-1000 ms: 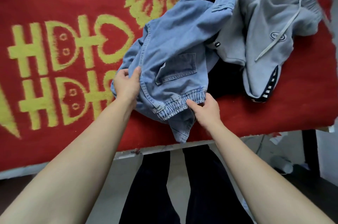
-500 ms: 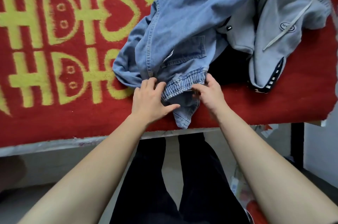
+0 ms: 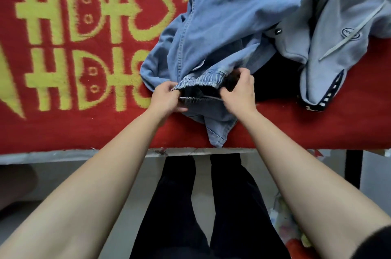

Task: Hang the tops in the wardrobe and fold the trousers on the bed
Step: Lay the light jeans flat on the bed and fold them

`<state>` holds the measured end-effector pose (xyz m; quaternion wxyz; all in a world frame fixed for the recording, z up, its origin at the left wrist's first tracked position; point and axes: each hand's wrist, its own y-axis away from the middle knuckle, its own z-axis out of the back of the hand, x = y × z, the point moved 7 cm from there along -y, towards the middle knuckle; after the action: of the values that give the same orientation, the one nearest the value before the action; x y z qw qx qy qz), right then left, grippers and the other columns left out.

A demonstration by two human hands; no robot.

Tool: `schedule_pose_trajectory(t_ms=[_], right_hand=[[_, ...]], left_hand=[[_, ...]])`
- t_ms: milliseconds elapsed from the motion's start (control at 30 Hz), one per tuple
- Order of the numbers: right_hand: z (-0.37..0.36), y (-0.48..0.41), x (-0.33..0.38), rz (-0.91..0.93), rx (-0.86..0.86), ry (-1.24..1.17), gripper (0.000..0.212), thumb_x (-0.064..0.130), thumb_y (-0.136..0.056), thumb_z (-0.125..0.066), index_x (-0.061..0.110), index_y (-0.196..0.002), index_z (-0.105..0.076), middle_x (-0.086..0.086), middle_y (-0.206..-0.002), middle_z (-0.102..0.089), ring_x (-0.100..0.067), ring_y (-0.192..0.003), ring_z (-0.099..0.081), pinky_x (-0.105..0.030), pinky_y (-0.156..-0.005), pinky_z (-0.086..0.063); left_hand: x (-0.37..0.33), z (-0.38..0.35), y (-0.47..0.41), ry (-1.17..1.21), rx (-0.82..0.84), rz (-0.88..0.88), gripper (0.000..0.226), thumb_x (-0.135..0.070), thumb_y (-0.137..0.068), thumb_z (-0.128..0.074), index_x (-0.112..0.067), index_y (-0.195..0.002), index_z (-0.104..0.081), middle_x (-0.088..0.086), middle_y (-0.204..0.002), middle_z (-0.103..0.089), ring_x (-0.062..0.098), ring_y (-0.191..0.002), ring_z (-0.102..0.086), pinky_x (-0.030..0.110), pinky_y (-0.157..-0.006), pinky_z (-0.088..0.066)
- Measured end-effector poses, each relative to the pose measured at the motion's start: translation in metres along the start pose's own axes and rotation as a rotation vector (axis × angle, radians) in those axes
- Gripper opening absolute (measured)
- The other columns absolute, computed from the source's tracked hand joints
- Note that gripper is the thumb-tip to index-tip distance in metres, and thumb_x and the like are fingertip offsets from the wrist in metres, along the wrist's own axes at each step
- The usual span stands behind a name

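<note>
I have the left hand [image 3: 167, 98] and right hand [image 3: 239, 91] each pinching the elastic waistband [image 3: 201, 84] of the denim trousers [image 3: 211, 32], fingers curled, holding it spread. The trousers lie on the bed [image 3: 84, 129], one corner reaching its near edge. A grey garment [image 3: 338, 15] touches them on the right; patterned blanket [image 3: 63, 81] extends left.

Yellow double-happiness character [image 3: 88, 43] lies sideways on the red blanket [image 3: 317, 123]; oval badge [image 3: 350, 33] on grey garment [image 3: 338, 0] too blurred
</note>
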<state>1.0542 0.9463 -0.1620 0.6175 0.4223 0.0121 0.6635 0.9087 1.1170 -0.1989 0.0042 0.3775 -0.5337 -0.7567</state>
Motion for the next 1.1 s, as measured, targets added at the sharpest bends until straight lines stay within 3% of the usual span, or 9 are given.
schedule_pose_trajectory(t_ms=[167,300,433,567,700,833,933,1033,1100], right_hand=[[-0.020,0.009,-0.041,-0.283,-0.008,-0.238,0.074,0.017,-0.085,-0.067,0.013,-0.150,-0.030,-0.013,-0.146,-0.048,-0.031,-0.132,-0.047,-0.034,-0.112,-0.034],[-0.013,0.013,-0.062,-0.270,0.053,-0.211,0.048,0.016,-0.088,-0.064,0.019,-0.135,-0.056,-0.006,-0.129,-0.064,-0.025,-0.119,-0.059,-0.035,-0.101,-0.047],[-0.009,0.012,-0.063,-0.210,0.132,-0.188,0.039,0.013,-0.090,-0.064,0.019,-0.129,-0.060,-0.004,-0.123,-0.066,-0.022,-0.112,-0.060,-0.026,-0.087,-0.043],[0.003,0.015,-0.060,-0.212,0.151,-0.230,0.031,0.024,-0.095,-0.060,0.016,-0.124,-0.057,-0.002,-0.114,-0.062,-0.018,-0.103,-0.055,-0.028,-0.081,-0.038],[0.037,0.025,-0.042,-0.298,0.045,-0.402,0.015,0.023,-0.092,-0.053,0.012,-0.100,-0.060,0.000,-0.094,-0.057,-0.021,-0.094,-0.050,-0.031,-0.075,-0.033],[0.088,0.034,0.019,-0.289,-0.060,-0.740,0.023,0.038,-0.059,-0.057,0.019,-0.072,-0.058,-0.004,-0.082,-0.058,-0.027,-0.087,-0.055,-0.054,-0.089,-0.050],[0.145,0.028,0.084,-0.164,-0.105,-0.970,0.023,0.030,-0.059,-0.057,0.018,-0.077,-0.056,-0.013,-0.087,-0.057,-0.029,-0.083,-0.056,-0.048,-0.080,-0.052],[0.217,0.058,0.170,-0.061,-0.170,-1.133,0.003,0.018,-0.072,-0.051,0.016,-0.074,-0.052,-0.011,-0.074,-0.052,-0.026,-0.070,-0.053,-0.037,-0.062,-0.048],[0.248,0.081,0.217,0.019,-0.156,-1.171,0.015,0.008,-0.085,-0.046,0.016,-0.072,-0.048,-0.004,-0.063,-0.048,-0.022,-0.059,-0.050,-0.030,-0.055,-0.046]], left_hand=[[-0.030,-0.002,0.018,-0.850,-0.101,-0.442,0.050,-0.006,-0.078,-0.054,-0.021,-0.125,-0.051,0.003,-0.120,-0.059,0.028,-0.108,-0.057,0.044,-0.089,-0.049],[-0.055,-0.039,0.042,-0.962,0.001,-0.833,0.068,-0.023,-0.070,-0.062,-0.015,-0.136,-0.048,0.009,-0.128,-0.047,0.030,-0.118,-0.046,0.045,-0.095,-0.046],[-0.064,-0.076,0.053,-1.095,0.100,-1.052,0.067,-0.027,-0.076,-0.058,-0.016,-0.141,-0.046,0.004,-0.128,-0.059,0.031,-0.111,-0.054,0.047,-0.089,-0.049],[-0.093,-0.065,0.058,-0.747,-0.056,-0.843,0.062,-0.002,-0.075,-0.048,-0.020,-0.135,-0.051,0.002,-0.099,-0.065,0.028,-0.090,-0.059,0.036,-0.081,-0.047],[-0.116,-0.024,0.049,-0.303,-0.157,-0.427,0.048,0.006,-0.070,-0.044,-0.028,-0.096,-0.066,-0.006,-0.074,-0.064,0.025,-0.080,-0.063,0.036,-0.073,-0.052],[-0.160,0.006,0.085,0.182,-0.118,-0.226,0.023,0.002,-0.055,-0.047,-0.018,-0.064,-0.055,-0.004,-0.051,-0.051,0.018,-0.052,-0.047,0.027,-0.051,-0.041],[-0.217,0.031,0.125,0.373,-0.068,-0.203,0.013,-0.007,-0.069,-0.063,-0.018,-0.066,-0.057,-0.004,-0.049,-0.054,0.014,-0.043,-0.049,0.026,-0.055,-0.041],[-0.277,0.067,0.165,0.465,-0.097,-0.269,0.016,-0.022,-0.082,-0.077,-0.015,-0.093,-0.068,0.004,-0.074,-0.069,0.017,-0.056,-0.065,0.035,-0.062,-0.055],[-0.318,0.091,0.196,0.528,-0.129,-0.366,0.018,-0.025,-0.086,-0.076,-0.013,-0.095,-0.066,0.007,-0.085,-0.071,0.020,-0.065,-0.068,0.039,-0.067,-0.058]])
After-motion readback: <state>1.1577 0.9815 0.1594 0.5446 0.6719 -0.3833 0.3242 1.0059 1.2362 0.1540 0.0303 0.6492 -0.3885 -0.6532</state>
